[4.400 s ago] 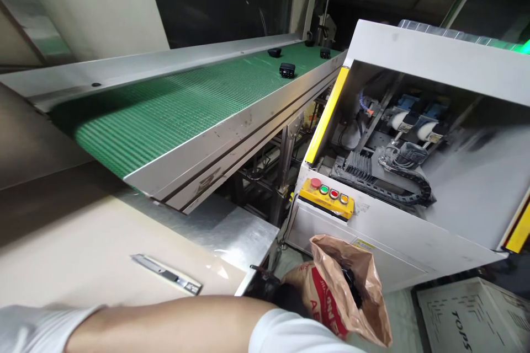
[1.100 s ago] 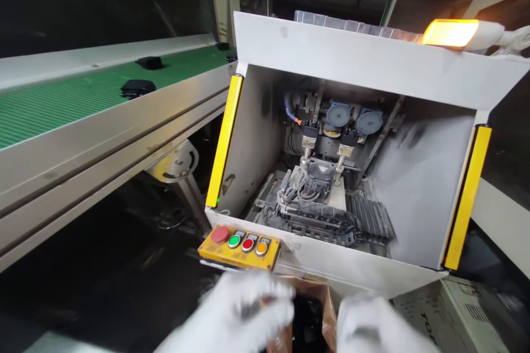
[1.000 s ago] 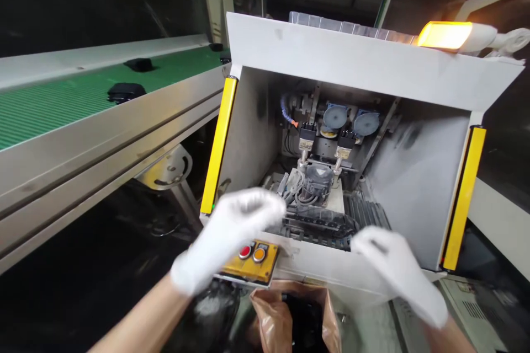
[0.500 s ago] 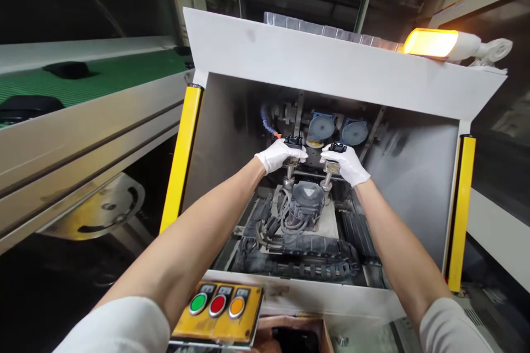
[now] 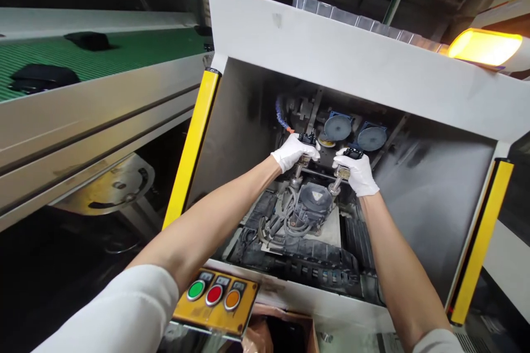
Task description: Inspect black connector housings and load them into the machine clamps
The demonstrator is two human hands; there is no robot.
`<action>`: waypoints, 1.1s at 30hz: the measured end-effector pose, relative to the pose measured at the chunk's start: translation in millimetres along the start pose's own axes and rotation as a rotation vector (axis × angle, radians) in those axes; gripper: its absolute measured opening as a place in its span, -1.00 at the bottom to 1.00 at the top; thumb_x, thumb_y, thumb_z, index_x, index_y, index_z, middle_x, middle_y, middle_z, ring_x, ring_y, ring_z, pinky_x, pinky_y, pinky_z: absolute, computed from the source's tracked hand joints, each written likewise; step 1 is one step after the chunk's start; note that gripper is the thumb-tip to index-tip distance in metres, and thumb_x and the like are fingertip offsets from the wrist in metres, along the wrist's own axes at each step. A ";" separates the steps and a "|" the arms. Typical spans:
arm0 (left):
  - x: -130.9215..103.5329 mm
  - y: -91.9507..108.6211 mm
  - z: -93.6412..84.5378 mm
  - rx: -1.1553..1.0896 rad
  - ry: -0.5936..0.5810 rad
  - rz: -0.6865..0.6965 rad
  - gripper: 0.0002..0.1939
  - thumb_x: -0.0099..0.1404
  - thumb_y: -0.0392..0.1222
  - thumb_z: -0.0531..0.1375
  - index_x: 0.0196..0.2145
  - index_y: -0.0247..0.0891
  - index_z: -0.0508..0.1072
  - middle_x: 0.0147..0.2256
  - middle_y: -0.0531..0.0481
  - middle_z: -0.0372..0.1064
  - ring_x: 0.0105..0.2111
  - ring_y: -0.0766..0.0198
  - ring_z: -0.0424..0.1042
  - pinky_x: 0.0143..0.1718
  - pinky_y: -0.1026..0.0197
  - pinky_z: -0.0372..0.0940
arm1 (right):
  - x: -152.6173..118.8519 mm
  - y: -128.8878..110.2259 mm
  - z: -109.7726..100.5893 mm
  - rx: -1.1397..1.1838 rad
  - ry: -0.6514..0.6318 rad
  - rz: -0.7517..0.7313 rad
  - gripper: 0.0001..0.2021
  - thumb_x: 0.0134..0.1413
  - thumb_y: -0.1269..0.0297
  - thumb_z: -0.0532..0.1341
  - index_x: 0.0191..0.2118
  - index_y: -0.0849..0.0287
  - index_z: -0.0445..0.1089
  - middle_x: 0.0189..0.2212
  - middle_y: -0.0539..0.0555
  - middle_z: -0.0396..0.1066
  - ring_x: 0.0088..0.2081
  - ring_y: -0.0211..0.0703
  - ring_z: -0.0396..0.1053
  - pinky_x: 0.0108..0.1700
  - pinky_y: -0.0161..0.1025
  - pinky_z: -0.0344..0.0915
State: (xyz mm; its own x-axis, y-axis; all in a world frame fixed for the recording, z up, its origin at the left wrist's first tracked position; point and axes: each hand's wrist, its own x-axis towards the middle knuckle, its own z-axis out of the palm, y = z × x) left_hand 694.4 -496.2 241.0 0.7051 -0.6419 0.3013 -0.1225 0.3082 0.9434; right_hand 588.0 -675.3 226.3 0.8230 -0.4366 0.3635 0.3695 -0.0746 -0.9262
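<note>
2 yellow bars (image 5: 195, 140) flank the white machine (image 5: 351, 58) beside a green conveyor (image 5: 144, 47).

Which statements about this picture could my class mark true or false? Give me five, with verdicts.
1. The left hand and the right hand are gloved in white. True.
2. The lit lamp glows blue. False: the lamp glows yellow-orange.
3. Each hand grasps a separate black part. True.
4. The conveyor belt is red. False: the conveyor belt is green.
5. The yellow control box shows green, red and orange buttons. True.
</note>
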 end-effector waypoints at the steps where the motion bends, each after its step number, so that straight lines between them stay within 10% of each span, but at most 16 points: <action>1: 0.5 1.2 0.0 0.001 -0.004 -0.003 -0.78 -0.27 -0.38 0.38 -0.55 -0.35 0.50 -0.61 0.10 0.41 -0.58 0.39 0.33 -0.48 0.29 0.26 | 0.1 -0.1 -0.2 0.000 0.001 0.001 -0.77 -0.40 0.29 0.51 -0.48 0.16 0.55 -0.65 -0.03 0.48 -0.58 -0.22 0.42 -0.50 -0.30 0.35; 10: -2.6 7.9 1.7 -0.016 -0.023 0.003 -0.81 -0.22 -0.43 0.33 -0.54 -0.35 0.46 -0.61 0.06 0.43 -0.59 0.36 0.37 -0.44 0.26 0.32 | 0.0 0.2 -2.5 -0.004 0.002 0.007 -0.75 -0.41 0.30 0.52 -0.47 0.16 0.54 -0.63 -0.03 0.49 -0.58 -0.21 0.46 -0.51 -0.32 0.38; 17: 2.3 87.8 29.9 -0.041 -0.112 0.157 -0.80 -0.06 -0.59 0.31 -0.46 -0.43 0.46 -0.55 0.08 0.40 -0.52 0.38 0.40 -0.28 0.17 0.38 | 1.8 1.6 -7.1 -0.028 -0.014 -0.001 -0.76 -0.35 0.29 0.52 -0.44 0.16 0.55 -0.62 -0.03 0.50 -0.58 -0.19 0.45 -0.54 -0.31 0.39; 20: -66.7 95.2 40.3 0.120 -0.150 0.167 -0.84 0.00 -0.52 0.37 -0.43 -0.45 0.52 -0.49 0.01 0.45 -0.46 0.33 0.43 -0.28 0.19 0.39 | 2.9 2.3 -5.9 -0.023 0.007 -0.033 -0.76 -0.38 0.32 0.51 -0.46 0.16 0.54 -0.61 -0.05 0.50 -0.59 -0.19 0.45 -0.53 -0.29 0.42; 27: -344.8 31.7 21.8 0.184 0.264 -0.226 -0.84 0.05 -0.13 0.42 -0.34 -0.08 0.65 -0.37 0.01 0.61 -0.26 -0.06 0.63 -0.35 0.03 0.56 | 6.2 11.8 4.0 -0.035 0.196 -0.152 -0.76 -0.47 0.36 0.52 -0.53 0.18 0.52 -0.63 -0.09 0.46 -0.64 -0.24 0.41 -0.56 -0.32 0.41; 33: -394.9 -11.2 26.5 0.038 0.251 -0.331 -0.93 0.24 -0.06 0.35 -0.31 0.02 0.67 -0.25 0.02 0.65 0.10 -0.37 0.53 0.08 -0.42 0.50 | 4.3 3.3 6.7 -0.052 0.178 -0.127 -0.76 -0.49 0.36 0.50 -0.53 0.21 0.52 -0.68 -0.05 0.44 -0.66 -0.19 0.42 -0.62 -0.31 0.40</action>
State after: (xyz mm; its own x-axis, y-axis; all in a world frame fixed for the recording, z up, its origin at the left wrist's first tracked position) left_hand 398.8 -264.8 115.1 0.8583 -0.5098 -0.0577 0.1171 0.0853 0.9894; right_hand 595.7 -671.5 225.5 0.6806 -0.5716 0.4584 0.4389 -0.1829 -0.8797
